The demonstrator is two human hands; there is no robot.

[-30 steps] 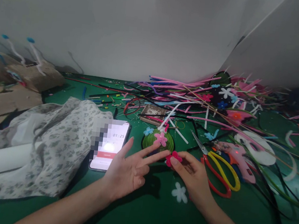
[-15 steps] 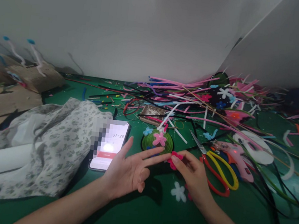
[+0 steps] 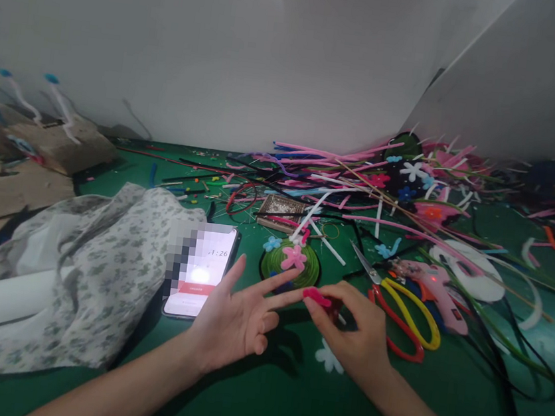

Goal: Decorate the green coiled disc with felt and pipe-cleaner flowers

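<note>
Above the green bench, the left grip is released, palm up, two fingers pointing right; the right grip pinches. A green coiled disc lies just on their far side. The magenta chenille flower is between right thumb and fingers.

A hot-pink fuzzy piece is pinched by the right hand. The left hand is held palm up near a phone.

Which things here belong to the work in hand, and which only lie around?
Probably in the work:
- dark-pink flower in the right hand
- green disc with light-pink flower
- perhaps white flower

Probably just lying about:
- phone
- patterned cloth
- cardboard
</note>
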